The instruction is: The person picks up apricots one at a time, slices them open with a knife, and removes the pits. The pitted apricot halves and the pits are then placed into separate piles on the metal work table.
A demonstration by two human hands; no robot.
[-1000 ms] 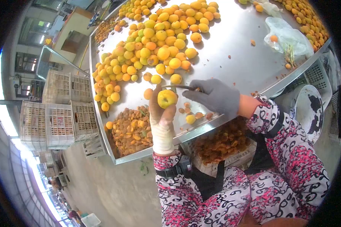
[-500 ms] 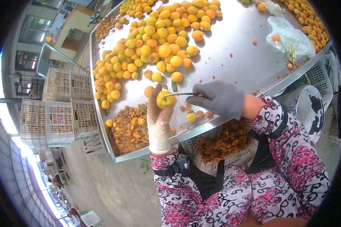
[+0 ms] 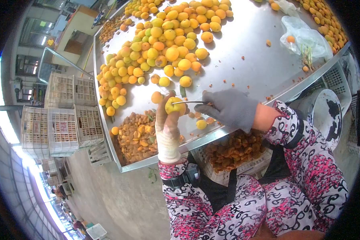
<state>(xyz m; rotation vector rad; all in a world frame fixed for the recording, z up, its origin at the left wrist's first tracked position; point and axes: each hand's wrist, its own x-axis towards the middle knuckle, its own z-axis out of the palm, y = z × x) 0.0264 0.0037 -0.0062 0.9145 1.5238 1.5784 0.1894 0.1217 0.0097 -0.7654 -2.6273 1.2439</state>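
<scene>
Metal surface (image 3: 244, 44), heap of whole fruit (image 3: 168, 36) along its left side. Your forearms reach over the near edge, left hand (image 3: 168, 124) pointing up, right hand (image 3: 232, 108) back-up, angled inward. Count: one yellow fruit (image 3: 175, 108) in hand, one thin blade (image 3: 191, 102), one brown-orange pile (image 3: 138, 138) at the near left corner. Your left fingers wrap the fruit above the surface, near edge; right fist clenched round the blade's hidden end, tip touching the fruit

Left grip (image 3: 167, 125) and right grip (image 3: 231, 109) curl closed.
</scene>
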